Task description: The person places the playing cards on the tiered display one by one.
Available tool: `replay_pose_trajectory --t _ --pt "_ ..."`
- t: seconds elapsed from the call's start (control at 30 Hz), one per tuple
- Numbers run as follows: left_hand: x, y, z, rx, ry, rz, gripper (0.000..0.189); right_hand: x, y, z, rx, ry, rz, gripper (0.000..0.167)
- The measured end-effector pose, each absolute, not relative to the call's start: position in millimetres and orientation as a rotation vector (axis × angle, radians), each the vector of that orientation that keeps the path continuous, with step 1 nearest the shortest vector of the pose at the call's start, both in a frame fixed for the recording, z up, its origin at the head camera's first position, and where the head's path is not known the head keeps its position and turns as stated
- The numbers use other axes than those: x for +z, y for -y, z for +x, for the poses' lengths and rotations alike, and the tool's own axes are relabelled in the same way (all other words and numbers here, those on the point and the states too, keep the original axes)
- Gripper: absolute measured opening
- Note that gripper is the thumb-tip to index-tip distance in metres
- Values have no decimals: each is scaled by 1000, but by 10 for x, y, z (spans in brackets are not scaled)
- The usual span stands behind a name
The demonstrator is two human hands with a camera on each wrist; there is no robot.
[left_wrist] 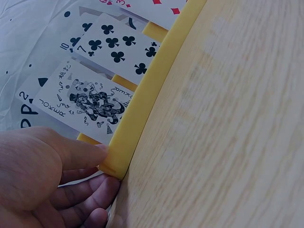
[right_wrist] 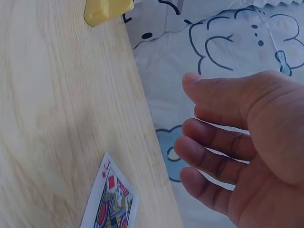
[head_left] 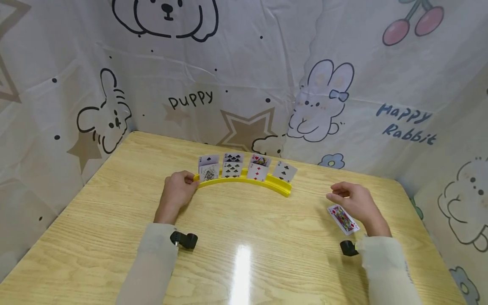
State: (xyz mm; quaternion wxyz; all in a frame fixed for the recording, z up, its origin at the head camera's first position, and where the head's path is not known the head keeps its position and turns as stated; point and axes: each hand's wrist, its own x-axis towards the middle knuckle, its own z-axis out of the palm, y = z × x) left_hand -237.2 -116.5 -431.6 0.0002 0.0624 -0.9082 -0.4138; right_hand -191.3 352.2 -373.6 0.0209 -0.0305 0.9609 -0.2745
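Note:
A curved yellow card holder [head_left: 248, 179] stands on the table with playing cards upright in it. My left hand [head_left: 178, 189] pinches its left end, thumb on one side and curled fingers at the other, as the left wrist view shows. Nearest that hand is a joker card [left_wrist: 88, 100], in front of a two of spades. Beside it a seven of clubs [left_wrist: 118, 47] overlaps a ten of clubs. My right hand [head_left: 354, 203] hovers, fingers loosely bent and holding nothing, over a diamond face card [head_left: 343, 219] lying face up on the table.
Further right in the holder stand a three of diamonds [head_left: 257, 172], with a red face card behind it, and a single club card [head_left: 284, 171]. A printed cloth [head_left: 244, 76] hangs behind the wooden table [head_left: 267, 250] and along its sides.

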Motion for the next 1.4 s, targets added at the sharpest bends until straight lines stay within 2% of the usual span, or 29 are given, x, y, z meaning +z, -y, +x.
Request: replay_pose_trajectory --t 0.47,1.13,1.4 --pt "-4325 1170 -2388 -1308 2848 203 26 -3839 -3714 -1913 -760 -2960 -32 43" --pt "-4331 1165 -2374 -1305 2851 209 25 -3918 -3893 -1945 -675 -2788 112 52" --pt "-4329 1160 -2380 -1318 2854 221 25 -3952 -3905 -1990 -631 -2789 94 50"
